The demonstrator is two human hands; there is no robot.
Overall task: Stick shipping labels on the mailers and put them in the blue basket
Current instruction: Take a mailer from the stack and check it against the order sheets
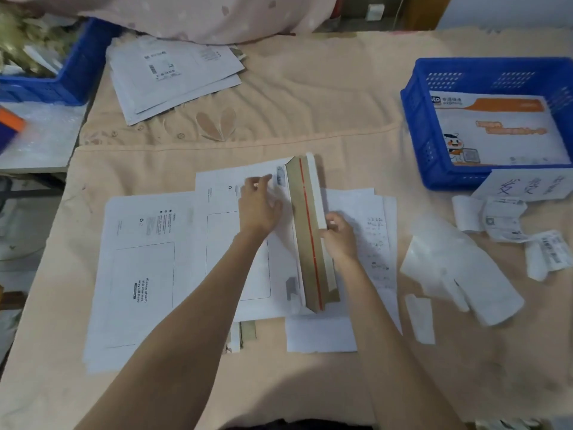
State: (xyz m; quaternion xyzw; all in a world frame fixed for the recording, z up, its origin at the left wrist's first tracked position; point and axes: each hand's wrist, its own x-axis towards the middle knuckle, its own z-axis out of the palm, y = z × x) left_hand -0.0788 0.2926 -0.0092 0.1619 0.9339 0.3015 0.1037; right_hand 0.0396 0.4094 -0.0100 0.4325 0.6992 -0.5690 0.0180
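**Closing the flap on a flat white mailer**

A flat white cardboard mailer [248,252] lies in the middle of the counter [310,103], which has a peach cloth over it. The mailer's long brown flap with a red tear line [310,237] stands up along its right side. The left hand [259,206] lies flat on the mailer with its fingers straight and pressing down. The right hand [338,235] pinches the white strip [317,193] at the edge of the flap with curled fingers.

The mailer looks light, thin and stiff, so it should slide easily and not flop. It could bend or crease if pushed hard. A good place to hold it looks like the long edge, with the other hand flat on top.

A second white mailer [139,259] lies just to the left. It says "please attach sto express waybill here". The blue plastic basket [415,119] sits far to the right. A mailer with orange print [496,131] is already in it, and "sto express" can be read there. Curled white shipping labels [502,225] lie near the basket. A white card with blue handwriting [524,184] leans on it; I cannot read it.
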